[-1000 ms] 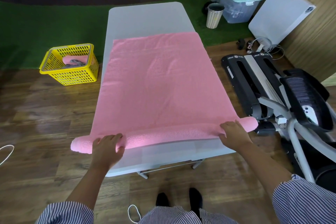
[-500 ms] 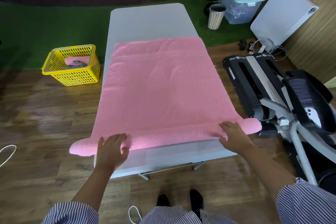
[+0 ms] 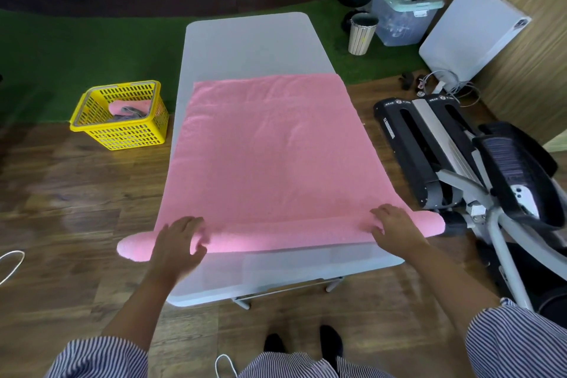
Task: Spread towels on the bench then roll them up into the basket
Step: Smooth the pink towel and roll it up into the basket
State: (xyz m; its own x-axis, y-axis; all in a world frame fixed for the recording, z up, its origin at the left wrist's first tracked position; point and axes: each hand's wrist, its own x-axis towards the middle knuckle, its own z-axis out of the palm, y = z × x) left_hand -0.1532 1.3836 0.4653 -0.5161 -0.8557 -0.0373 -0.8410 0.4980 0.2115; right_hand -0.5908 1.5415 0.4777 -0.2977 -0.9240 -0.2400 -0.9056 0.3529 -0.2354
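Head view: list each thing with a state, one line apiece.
Pink towel: spread on bench, near edge rolled.
Bench: far end bare.
Yellow basket: upright on floor, holds towels.
Left hand: pressing roll.
Right hand: pressing roll.
Storage bin: lidded.

- The pink towel (image 3: 270, 156) is cloth with a nubby, matt terry pile.
- Under it, the surface (image 3: 248, 40) looks smooth, pale grey and faintly sheeny.
- Left of the surface, the yellow basket (image 3: 122, 129) is perforated glossy plastic.
- The floor (image 3: 61, 209) around the surface is polished wood-grain board.
- The sleeves (image 3: 521, 344) are striped woven cloth.
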